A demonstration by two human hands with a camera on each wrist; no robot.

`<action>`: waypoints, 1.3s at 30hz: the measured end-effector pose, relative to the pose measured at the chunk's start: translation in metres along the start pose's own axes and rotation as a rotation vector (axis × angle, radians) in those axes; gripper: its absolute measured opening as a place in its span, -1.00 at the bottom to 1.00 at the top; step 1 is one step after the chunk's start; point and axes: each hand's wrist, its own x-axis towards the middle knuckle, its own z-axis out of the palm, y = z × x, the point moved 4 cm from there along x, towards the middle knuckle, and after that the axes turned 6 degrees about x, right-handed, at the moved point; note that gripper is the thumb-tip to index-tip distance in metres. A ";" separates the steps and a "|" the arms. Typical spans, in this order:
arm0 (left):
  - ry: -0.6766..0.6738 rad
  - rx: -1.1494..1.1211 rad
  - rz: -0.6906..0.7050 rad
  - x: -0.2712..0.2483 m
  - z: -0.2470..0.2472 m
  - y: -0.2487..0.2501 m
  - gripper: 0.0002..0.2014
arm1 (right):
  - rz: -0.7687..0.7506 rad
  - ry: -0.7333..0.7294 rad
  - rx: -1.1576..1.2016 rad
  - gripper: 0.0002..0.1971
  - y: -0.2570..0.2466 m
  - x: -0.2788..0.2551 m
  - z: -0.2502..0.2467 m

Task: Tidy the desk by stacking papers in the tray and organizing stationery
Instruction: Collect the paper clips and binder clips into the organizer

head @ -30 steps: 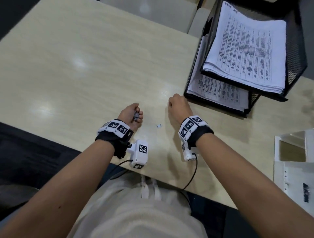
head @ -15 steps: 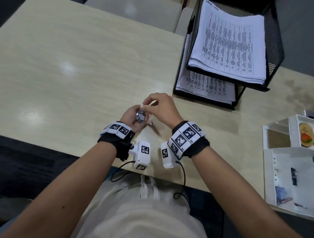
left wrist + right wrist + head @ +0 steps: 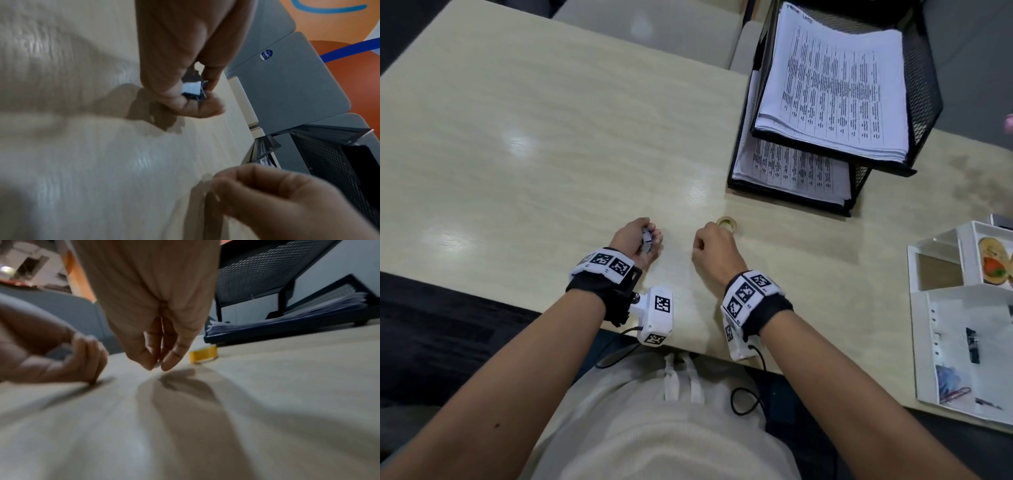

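Note:
My left hand (image 3: 650,237) rests on the desk and grips a small bunch of dark binder clips (image 3: 646,238). The left wrist view shows these clips (image 3: 194,89) pinched between thumb and fingers. My right hand (image 3: 157,367) points down at the desk with thumb and fingertips nearly together. Whether they pinch something small is unclear. A small yellow tape roll (image 3: 726,223) lies flat just beyond that hand, and the right wrist view shows the roll (image 3: 203,354) a little right of the fingertips. Printed papers (image 3: 835,85) fill both tiers of the black mesh tray (image 3: 924,102).
A white desk organizer (image 3: 935,246) stands at the right edge with paper clips (image 3: 955,394) and other small items inside. The desk's near edge runs just behind both wrists. Grey chair backs (image 3: 287,81) stand beyond the far edge.
Half a second ago my right fingers were at the clips in my left hand. The hands have parted, and the right one has moved right, near the tape roll. The small white piece is gone from the desk.

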 end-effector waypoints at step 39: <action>-0.548 0.607 -0.262 -0.073 0.329 -0.219 -0.68 | 0.652 0.666 -0.033 -0.70 0.263 -0.218 -0.172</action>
